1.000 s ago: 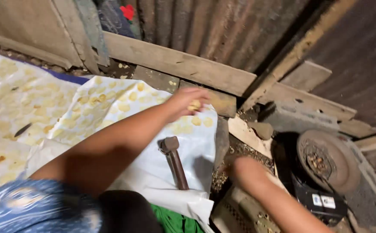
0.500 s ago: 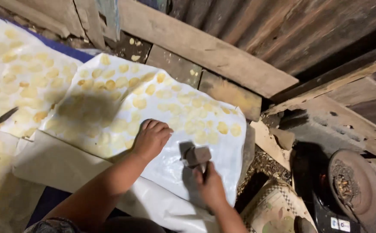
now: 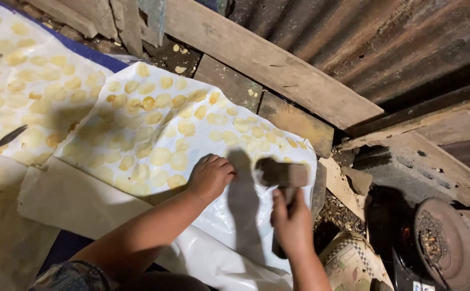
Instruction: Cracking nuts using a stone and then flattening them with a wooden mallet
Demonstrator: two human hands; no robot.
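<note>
A white plastic sheet (image 3: pixel 154 134) covered with rows of pale yellow discs (image 3: pixel 179 160) lies on the ground. Near its lower edge the left hand (image 3: pixel 210 177) rests palm down, fingers pressed together and curled onto the sheet. Just right of it, the right hand (image 3: pixel 293 223) has its fingers wrapped around the handle of a hammer (image 3: pixel 282 175), whose head hangs over the sheet's right corner.

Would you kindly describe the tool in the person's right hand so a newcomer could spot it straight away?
Start at the white plastic sheet dotted with flat yellow discs, spread below the long wooden plank. At its bare right end, the right hand grips a mallet by the handle, beside the left hand resting on the sheet. Its dark blocky head, raised above the sheet, sets it apart.
</note>
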